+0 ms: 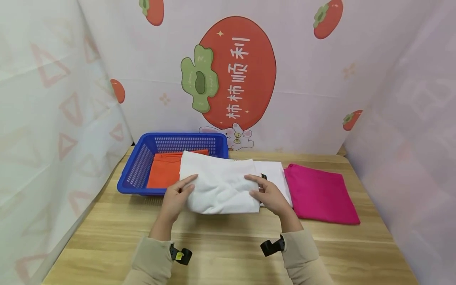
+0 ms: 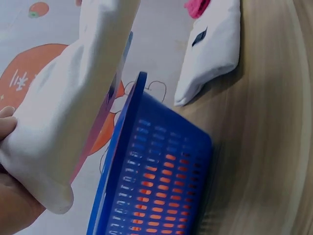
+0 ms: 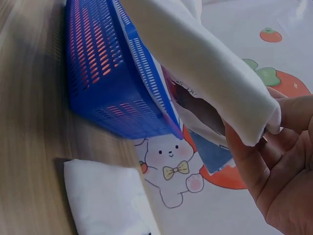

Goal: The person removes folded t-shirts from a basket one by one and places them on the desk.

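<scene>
Both hands hold a folded white garment [image 1: 221, 186] up above the table, in front of the blue basket's right part. My left hand [image 1: 174, 200] pinches its left edge, and my right hand [image 1: 272, 196] pinches the right edge, thumb and fingers on either side of the cloth. In the right wrist view, a dark printed patch shows on the underside of the garment [image 3: 205, 68], near the right hand [image 3: 288, 171]. The left wrist view shows the cloth [image 2: 54, 112] bulging over the left hand [image 2: 14, 205]. Most of its far side is hidden.
A blue perforated basket [image 1: 142, 190] with folded orange cloth [image 1: 164, 172] inside stands at the back left. Right of it lies another folded white garment [image 1: 278, 174] with a black label, touching a folded magenta cloth [image 1: 320, 194]. A printed curtain [image 1: 303, 111] hangs behind the wooden table [image 1: 228, 249].
</scene>
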{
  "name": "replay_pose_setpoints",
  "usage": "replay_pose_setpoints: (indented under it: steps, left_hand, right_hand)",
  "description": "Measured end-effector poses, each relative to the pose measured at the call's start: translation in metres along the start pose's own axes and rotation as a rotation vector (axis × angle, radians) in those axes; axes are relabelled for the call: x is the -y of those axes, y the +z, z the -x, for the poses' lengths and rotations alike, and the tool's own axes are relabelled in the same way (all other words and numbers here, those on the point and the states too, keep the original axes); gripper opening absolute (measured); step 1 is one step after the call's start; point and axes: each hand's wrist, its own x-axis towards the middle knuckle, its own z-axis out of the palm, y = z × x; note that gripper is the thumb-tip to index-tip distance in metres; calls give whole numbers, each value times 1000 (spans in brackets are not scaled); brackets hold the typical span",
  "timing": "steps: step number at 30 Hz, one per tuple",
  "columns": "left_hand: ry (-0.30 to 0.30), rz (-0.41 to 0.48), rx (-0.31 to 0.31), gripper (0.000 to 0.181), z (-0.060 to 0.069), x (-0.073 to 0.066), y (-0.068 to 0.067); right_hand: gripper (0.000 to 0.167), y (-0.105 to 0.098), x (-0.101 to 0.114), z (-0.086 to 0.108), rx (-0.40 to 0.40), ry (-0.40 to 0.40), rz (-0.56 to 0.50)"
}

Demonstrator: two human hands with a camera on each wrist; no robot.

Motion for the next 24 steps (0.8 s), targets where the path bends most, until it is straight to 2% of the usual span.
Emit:
replay_pose_setpoints:
  steps: [4, 11, 15, 20, 24]
  left_hand:
    - [0, 29, 4, 29, 9, 3, 5]
    - [45, 34, 92, 30, 21, 12, 12]
    - [31, 16, 123, 28, 29, 18, 18]
    - [14, 56, 153, 28, 37, 21, 26]
    - [10, 84, 174, 29, 45, 23, 33]
  right_hand:
    - [43, 0, -5, 11, -18, -18, 12]
    - [42, -2, -17, 32, -42, -72, -1]
    - [42, -4, -22, 44, -44, -63, 12]
    - [42, -6, -17, 61, -75, -51, 25]
    - [42, -9, -29, 73, -99, -41, 16]
